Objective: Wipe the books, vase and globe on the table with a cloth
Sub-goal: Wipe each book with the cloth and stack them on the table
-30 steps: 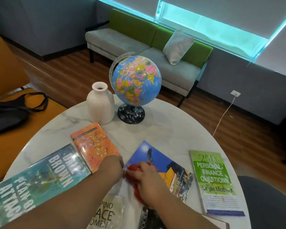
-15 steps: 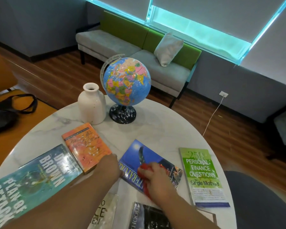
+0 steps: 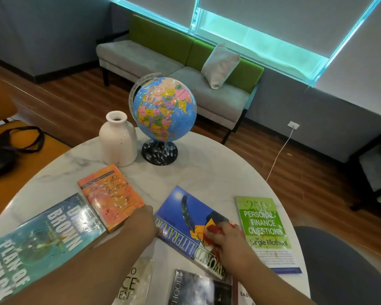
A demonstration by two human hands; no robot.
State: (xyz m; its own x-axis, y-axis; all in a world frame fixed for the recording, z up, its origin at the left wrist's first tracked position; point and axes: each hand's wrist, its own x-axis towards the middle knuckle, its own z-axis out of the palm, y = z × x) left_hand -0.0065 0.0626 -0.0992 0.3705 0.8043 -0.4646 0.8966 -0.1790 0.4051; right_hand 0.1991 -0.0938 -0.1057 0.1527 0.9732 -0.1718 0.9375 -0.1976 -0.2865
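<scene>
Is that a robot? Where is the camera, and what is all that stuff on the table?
No machine here: a person is working bare-handed. The camera sits on their head and looks down, so you see what they see. On the round marbled table stand a white vase and a globe. The right hand grips a red cloth and presses it on the blue literature book. The left hand rests at that book's left edge; its fingers are mostly hidden. An orange book and a green finance book lie flat on either side.
</scene>
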